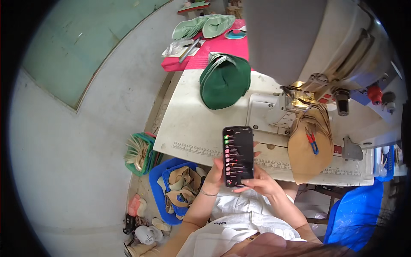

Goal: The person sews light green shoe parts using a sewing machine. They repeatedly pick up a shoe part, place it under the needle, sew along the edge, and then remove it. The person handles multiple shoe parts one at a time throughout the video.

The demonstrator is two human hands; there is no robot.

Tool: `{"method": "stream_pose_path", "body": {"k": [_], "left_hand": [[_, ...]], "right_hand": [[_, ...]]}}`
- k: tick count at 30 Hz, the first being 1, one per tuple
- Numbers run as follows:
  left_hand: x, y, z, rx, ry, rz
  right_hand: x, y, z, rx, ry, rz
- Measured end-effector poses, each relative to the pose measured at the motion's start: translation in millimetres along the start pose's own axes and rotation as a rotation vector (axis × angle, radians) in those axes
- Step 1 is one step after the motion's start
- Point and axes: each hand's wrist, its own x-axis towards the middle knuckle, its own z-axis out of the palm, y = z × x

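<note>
I see a glossy, glass-like screen on the phone (238,157), matt, cloth-like tan pieces (305,156) to the right, a smooth counter (188,113), bright metal on the far-right sewing machine (321,47), and shiny plastic in the near-left blue tub (158,192).

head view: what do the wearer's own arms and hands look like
The left hand and right hand are ungloved, with bare forearms. A thin, silvery bracelet circles the left wrist. The top is white with dark lettering.
</note>
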Motion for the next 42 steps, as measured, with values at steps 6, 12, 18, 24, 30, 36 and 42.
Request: {"method": "stream_pose_path", "body": {"k": [6,12,18,24,30,36,42], "left_hand": [[-8.6,17.9,-21.7,-0.281,0.379,-0.056],[19.1,120.2,-54.3,0.193,0.66,-0.022],[53.6,198.1,-209.9,0.985,0.849,-0.163],[76.1,220.5,-261.6,1.751,0.95,-0.122],[91.6,179.0,-248.4,2.165,1.067,0.0],[114.7,150.4,-219.5,2.314,1.191,0.023],[148.5,148.5,-216.9,2.341,1.142,0.018]], "right_hand": [[-5.9,-6.4,3.6,-0.185,-0.009,0.071],[-53.3,-69.0,-43.9,-0.783,0.621,-0.36],[-76.5,-110.6,-88.2,-1.881,1.253,-0.4],[-72.0,-125.2,-140.4,-1.943,1.195,-0.443],[-76.7,-151.1,-159.7,-1.711,1.355,-0.564],[-89.8,-143.4,-112.5,-0.391,1.104,-0.384],[-83.7,-138.4,-104.8,0.045,0.863,-0.453]]}}
